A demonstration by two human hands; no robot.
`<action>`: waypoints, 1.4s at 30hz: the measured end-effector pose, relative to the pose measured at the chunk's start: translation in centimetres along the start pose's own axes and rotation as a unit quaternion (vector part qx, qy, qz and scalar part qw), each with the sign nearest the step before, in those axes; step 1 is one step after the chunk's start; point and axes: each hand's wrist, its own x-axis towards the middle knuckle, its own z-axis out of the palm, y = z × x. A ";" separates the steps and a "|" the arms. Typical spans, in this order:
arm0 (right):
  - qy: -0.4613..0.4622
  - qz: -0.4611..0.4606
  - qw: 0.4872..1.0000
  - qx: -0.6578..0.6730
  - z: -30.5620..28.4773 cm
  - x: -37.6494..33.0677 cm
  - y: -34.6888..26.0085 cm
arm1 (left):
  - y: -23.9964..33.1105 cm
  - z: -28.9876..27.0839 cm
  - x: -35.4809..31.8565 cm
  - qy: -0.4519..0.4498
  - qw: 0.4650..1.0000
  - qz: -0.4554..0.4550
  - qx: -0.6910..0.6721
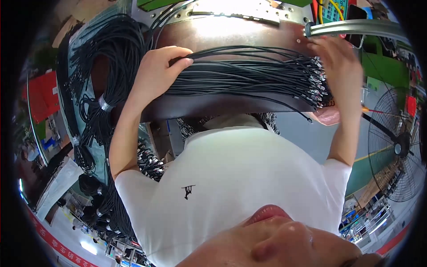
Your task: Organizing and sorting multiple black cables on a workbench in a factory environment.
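A wide bundle of black cables lies across the brown worktable in front of me. At the bundle's left end my left hand is closed, thumb and index finger pinching a few cables along its far edge. The cables' right ends carry many small metal and white connectors. Just beyond these ends is my right hand, smeared by motion, with its fingers curled toward the table. Whether it grips anything does not show. One loose cable end hangs over the near table edge.
More coiled black cables are heaped at the left, one coil tied with a silver band. A bright lamp-lit metal fixture stands at the back. A grey metal arm juts in at the back right, and a floor fan stands right.
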 end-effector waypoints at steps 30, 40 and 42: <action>0.171 -0.167 0.969 0.060 6.5 -2.4 -2.8 | 11.0 12.3 0.0 -0.042 0.666 -0.196 -0.718; 0.139 -0.171 0.959 0.179 9.9 0.1 -6.9 | 8.5 9.1 -2.2 0.049 0.578 -0.170 -0.797; 0.074 -0.179 0.957 0.216 10.3 0.4 -7.5 | 8.3 9.2 -2.6 0.061 0.612 -0.147 -0.774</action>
